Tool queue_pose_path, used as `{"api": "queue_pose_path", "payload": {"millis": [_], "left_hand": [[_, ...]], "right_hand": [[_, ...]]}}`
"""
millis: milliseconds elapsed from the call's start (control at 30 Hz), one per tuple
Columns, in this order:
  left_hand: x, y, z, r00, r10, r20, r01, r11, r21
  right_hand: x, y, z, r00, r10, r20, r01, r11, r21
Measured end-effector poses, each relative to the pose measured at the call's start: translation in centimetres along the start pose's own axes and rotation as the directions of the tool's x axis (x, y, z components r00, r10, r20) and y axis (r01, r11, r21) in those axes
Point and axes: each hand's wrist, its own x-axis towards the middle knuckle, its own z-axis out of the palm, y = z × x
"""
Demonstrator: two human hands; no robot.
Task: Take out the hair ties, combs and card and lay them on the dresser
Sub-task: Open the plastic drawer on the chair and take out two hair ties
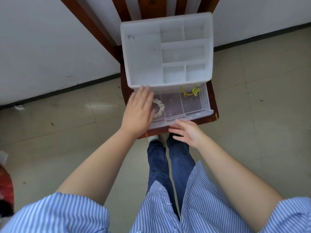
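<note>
**Open drawer, two hair ties inside, both hands at its front**

At the far left a red object (5, 185) sits on the pale floor (67, 145), cut off by the frame edge. The left hand (139, 111) reaches over the left end of the clear drawer (198, 113), palm down, fingers spread flat and gripping nothing. It covers most of the left compartment, and its fingertips lie at the lower edge of the white organizer (143, 52) above. Just beside the hand's right edge, in that same left compartment, lies a cream scrunchie (159, 108), partly hidden under the hand; whether the hand touches it I cannot tell. The middle compartment shows only its clear bottom.

The right hand (186, 132) hovers at the drawer's front lip, fingers loosely spread and holding nothing, well apart from the left hand. In the right compartment, toward the back, lies a yellow hair tie (190, 93) with small round ornaments, half tucked under the organizer's body.

The organizer stands on a dark red wooden surface (210, 118), its top tray divided into several compartments. No combs or card are visible in the open drawer.
</note>
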Motion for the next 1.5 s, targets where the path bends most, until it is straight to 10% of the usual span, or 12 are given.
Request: {"api": "queue_pose_path", "payload": {"millis": [100, 200, 300, 567, 733, 867, 1033, 1167, 1500], "left_hand": [[-0.4, 1.9, 1.0, 0.994, 0.1, 0.048, -0.102, 0.994, 0.039], [1.5, 3.4, 2.0, 0.953, -0.15, 0.264, 0.148, 0.989, 0.028], [3.3, 3.4, 3.7, 0.934, -0.217, 0.283, 0.19, 0.974, 0.121], [4.6, 2.7, 4.7, 0.967, -0.087, 0.241, 0.064, 0.993, 0.101], [2.4, 2.4, 1.6, 0.996, -0.081, 0.044, 0.09, 0.961, -0.263], [-1.3, 0.9, -1.6, 0.996, -0.032, -0.087, -0.001, 0.936, -0.353], [-3.6, -0.8, -2.7, 0.989, -0.121, -0.082, 0.084, 0.929, -0.36], [-3.6, -1.9, -3.2, 0.95, -0.263, -0.171, 0.186, 0.912, -0.366], [0.1, -3.0, -5.4, 0.917, -0.38, -0.121, 0.337, 0.9, -0.275]], "right_hand": [[-1.1, -1.1, 0.0, 0.996, -0.035, -0.084, -0.025, 0.782, -0.623], [-1.8, -2.6, -0.4, 0.896, -0.434, -0.099, 0.067, 0.352, -0.934], [-0.7, -5.1, -0.4, 0.763, -0.646, -0.025, 0.029, 0.073, -0.997], [2.3, -9.1, 1.1, 0.863, -0.504, 0.026, -0.118, -0.252, -0.961], [-1.3, -7.0, 1.4, 0.771, -0.582, 0.259, 0.17, -0.204, -0.964], [-5.1, -2.9, 0.5, 0.816, -0.511, 0.271, 0.355, 0.072, -0.932], [-3.7, 0.4, 0.6, 0.975, -0.218, -0.042, 0.075, 0.504, -0.86], [-1.4, -0.9, 2.1, 0.968, -0.123, -0.22, 0.024, 0.914, -0.406], [-0.7, -8.0, 7.6, 0.963, -0.237, -0.128, 0.211, 0.96, -0.184]]}}
